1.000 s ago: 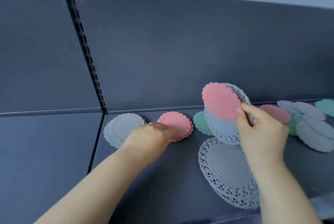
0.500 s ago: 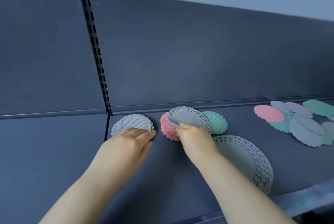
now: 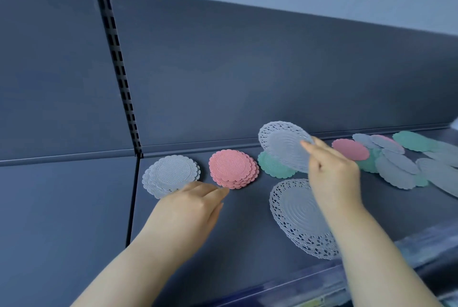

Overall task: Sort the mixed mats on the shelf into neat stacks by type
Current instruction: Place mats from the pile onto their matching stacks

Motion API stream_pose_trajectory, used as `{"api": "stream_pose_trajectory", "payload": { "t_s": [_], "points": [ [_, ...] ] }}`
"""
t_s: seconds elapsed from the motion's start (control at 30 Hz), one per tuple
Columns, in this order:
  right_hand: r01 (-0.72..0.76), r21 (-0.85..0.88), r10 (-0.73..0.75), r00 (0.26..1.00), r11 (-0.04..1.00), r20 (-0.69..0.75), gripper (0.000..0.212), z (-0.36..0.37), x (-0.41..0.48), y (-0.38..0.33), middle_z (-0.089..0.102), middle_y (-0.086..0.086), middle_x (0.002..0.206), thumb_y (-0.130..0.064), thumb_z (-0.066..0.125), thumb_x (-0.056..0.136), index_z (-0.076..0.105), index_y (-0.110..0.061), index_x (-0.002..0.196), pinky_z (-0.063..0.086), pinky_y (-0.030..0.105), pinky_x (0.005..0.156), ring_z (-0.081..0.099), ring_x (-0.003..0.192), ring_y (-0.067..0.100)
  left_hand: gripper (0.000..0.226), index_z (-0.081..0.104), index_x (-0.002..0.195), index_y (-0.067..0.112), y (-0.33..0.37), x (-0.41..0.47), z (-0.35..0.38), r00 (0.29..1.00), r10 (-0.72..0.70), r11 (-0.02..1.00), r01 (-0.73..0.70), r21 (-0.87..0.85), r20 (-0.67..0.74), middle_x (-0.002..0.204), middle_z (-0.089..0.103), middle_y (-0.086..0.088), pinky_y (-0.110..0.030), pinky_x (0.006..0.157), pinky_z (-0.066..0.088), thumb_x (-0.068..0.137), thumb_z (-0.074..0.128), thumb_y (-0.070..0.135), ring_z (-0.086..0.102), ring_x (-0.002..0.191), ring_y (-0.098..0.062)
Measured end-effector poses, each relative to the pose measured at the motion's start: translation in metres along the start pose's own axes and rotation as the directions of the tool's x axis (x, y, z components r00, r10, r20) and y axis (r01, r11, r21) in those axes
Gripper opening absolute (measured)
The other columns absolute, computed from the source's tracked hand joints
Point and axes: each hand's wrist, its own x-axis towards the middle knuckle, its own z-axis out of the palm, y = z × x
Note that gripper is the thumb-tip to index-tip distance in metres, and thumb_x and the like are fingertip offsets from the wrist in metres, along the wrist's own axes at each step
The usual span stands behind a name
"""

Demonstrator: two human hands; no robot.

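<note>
My right hand [image 3: 332, 173] holds a grey lace mat [image 3: 282, 145] tilted in the air above the green mat [image 3: 272, 168]. My left hand [image 3: 188, 207] rests flat on the shelf, fingers together, just in front of the white mat stack [image 3: 171, 175] and the pink mat stack [image 3: 233, 170]. A stack of large grey lace mats [image 3: 300, 215] lies near the front, partly under my right forearm. To the right is a mixed pile: a pink mat [image 3: 349, 149], grey mats [image 3: 396, 168] and green mats [image 3: 414, 140] overlapping.
The dark grey shelf [image 3: 247, 227] has a back panel and a slotted upright post [image 3: 119, 69] at the left. The shelf's front edge [image 3: 309, 279] runs along the bottom right. Bare shelf surface lies between the stacks and the front edge.
The pink mat went from my right hand onto the pink stack. My right hand then lifted the grey lace mat up and to the right. My left hand shifted slightly right.
</note>
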Motion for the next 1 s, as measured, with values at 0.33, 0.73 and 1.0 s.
{"api": "stream_pose_trajectory", "payload": {
  "t_s": [0.33, 0.73, 1.0],
  "points": [
    [0.112, -0.219, -0.004, 0.897, 0.969, 0.441, 0.048, -0.033, -0.078, 0.019, 0.073, 0.003, 0.091, 0.017, 0.078, 0.034, 0.076, -0.011, 0.073, 0.053, 0.024, 0.043, 0.069, 0.059, 0.016, 0.038, 0.073, 0.100, 0.021, 0.035, 0.008, 0.020, 0.993, 0.102, 0.991, -0.096, -0.089, 0.064, 0.090, 0.071, 0.009, -0.027, 0.055, 0.056, 0.083, 0.040, 0.029, 0.068, 0.077, -0.015],
    [-0.146, -0.147, 0.207, 0.700, 0.978, 0.683, 0.016, -0.051, -0.090, 0.017, 0.065, 0.000, 0.100, -0.017, 0.039, 0.088, 0.038, -0.029, 0.099, 0.050, 0.036, 0.066, 0.059, 0.079, 0.020, 0.036, 0.072, 0.101, 0.023, 0.070, 0.020, 0.034, 0.976, 0.179, 0.978, -0.162, -0.134, 0.127, 0.092, 0.071, 0.009, -0.029, 0.054, 0.056, 0.084, 0.040, 0.029, 0.067, 0.078, -0.017],
    [-0.231, -0.105, 0.248, 0.780, 0.967, 0.574, 0.027, -0.111, -0.094, 0.057, 0.057, -0.013, 0.124, -0.023, 0.051, 0.090, 0.058, -0.024, 0.116, 0.046, 0.020, 0.089, 0.057, 0.106, 0.005, 0.034, 0.072, 0.100, 0.023, 0.137, 0.042, 0.045, 0.955, 0.276, 0.950, -0.252, -0.184, 0.114, 0.091, 0.070, 0.010, -0.025, 0.060, 0.055, 0.085, 0.041, 0.029, 0.067, 0.078, -0.016]
  ]
}}
